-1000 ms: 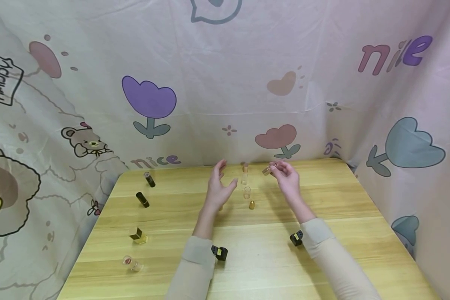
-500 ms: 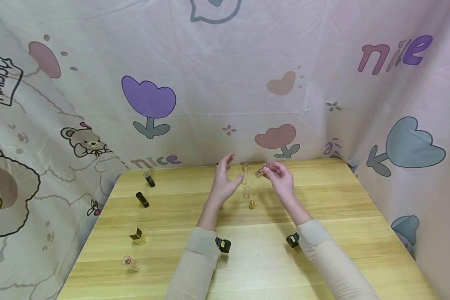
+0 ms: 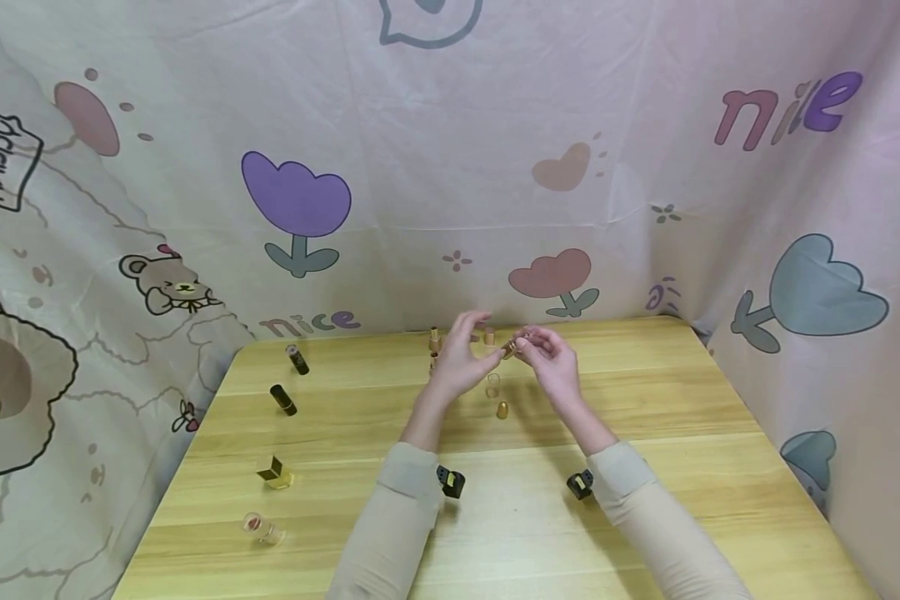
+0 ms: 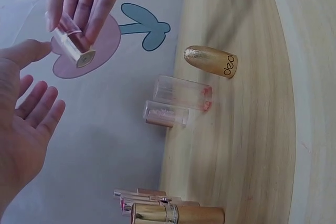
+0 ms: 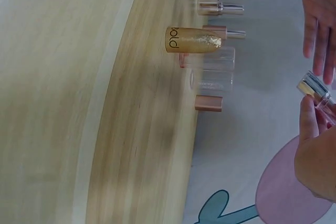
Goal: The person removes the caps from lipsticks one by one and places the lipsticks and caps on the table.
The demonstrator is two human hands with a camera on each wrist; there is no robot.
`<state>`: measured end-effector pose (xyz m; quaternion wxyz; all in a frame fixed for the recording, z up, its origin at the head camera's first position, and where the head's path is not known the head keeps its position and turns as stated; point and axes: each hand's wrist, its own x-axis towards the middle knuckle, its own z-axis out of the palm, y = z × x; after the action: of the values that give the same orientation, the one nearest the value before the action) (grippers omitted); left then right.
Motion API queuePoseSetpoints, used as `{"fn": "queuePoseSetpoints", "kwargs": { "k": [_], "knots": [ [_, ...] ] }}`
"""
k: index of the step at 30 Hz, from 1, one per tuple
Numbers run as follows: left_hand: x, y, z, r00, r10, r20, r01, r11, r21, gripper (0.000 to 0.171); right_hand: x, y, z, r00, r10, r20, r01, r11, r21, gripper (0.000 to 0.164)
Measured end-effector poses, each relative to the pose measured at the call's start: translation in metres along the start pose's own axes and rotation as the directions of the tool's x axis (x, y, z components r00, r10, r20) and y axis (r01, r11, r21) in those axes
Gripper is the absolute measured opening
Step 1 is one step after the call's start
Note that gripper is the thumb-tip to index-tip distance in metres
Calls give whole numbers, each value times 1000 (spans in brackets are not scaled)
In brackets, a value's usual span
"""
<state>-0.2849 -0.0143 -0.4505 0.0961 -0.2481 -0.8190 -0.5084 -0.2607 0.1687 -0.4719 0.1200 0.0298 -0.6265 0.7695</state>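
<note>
My right hand (image 3: pixel 555 367) pinches a small lipstick (image 4: pixel 75 45) with a shiny metallic base and a clear part, tilted above the far table edge. Facing it, my left hand (image 3: pixel 457 362) has its fingers spread and thumb apart, close to the lipstick's metallic end; nothing is gripped in it. Below the hands stand a gold bullet-shaped cap (image 4: pixel 210 61) with dark lettering, a clear cap (image 4: pixel 178 92), a smaller clear cap (image 5: pixel 212 81) and a rose-gold cap (image 5: pixel 209 103). Uncapped-looking lipstick tubes, a gold one (image 4: pixel 184 214) among them, stand left of these, partly behind my left hand in the head view.
Along the table's left side stand two black lipsticks (image 3: pixel 297 359) (image 3: pixel 283 400), a gold square-capped one (image 3: pixel 274 472) and a clear-capped one (image 3: pixel 262 528). A printed cloth (image 3: pixel 420 167) hangs behind the wooden table (image 3: pixel 645 400).
My right hand has moved left with the lipstick, and my left hand has moved right toward it. The gap between them has narrowed. The things on the table have stayed put.
</note>
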Motion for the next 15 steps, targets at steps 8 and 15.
{"fn": "queuePoseSetpoints", "kwargs": {
  "k": [8,15],
  "knots": [
    [1,1,7,998,19,62,-22,999,48,58,-3,0,4,1000,-16,15,16,1000,10,36],
    [-1,0,11,997,15,77,-20,998,64,48,-5,0,10,1000,-19,4,18,999,37,34]
  ]
}}
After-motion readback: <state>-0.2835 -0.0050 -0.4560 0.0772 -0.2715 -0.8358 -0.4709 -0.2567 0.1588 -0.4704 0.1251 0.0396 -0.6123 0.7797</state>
